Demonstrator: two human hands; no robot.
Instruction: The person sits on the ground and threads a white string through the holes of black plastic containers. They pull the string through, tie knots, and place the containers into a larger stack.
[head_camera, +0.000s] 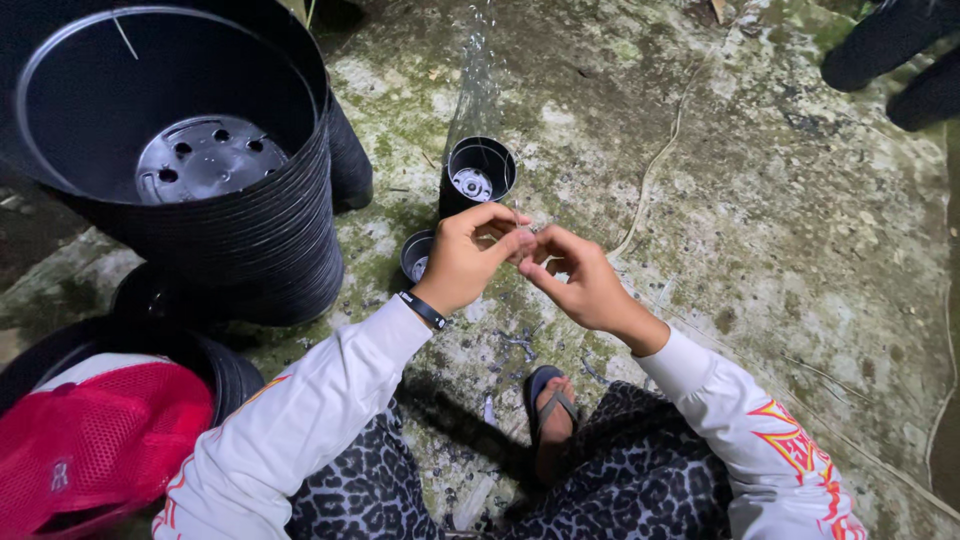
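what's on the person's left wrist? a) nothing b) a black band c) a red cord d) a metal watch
b: a black band circles the wrist just below the left hand, at the end of the white sleeve.

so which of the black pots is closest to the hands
The tall small pot stack, just beyond the left hand fingertips. The lower small pot sits beside the wrist; the big stack stands further left.
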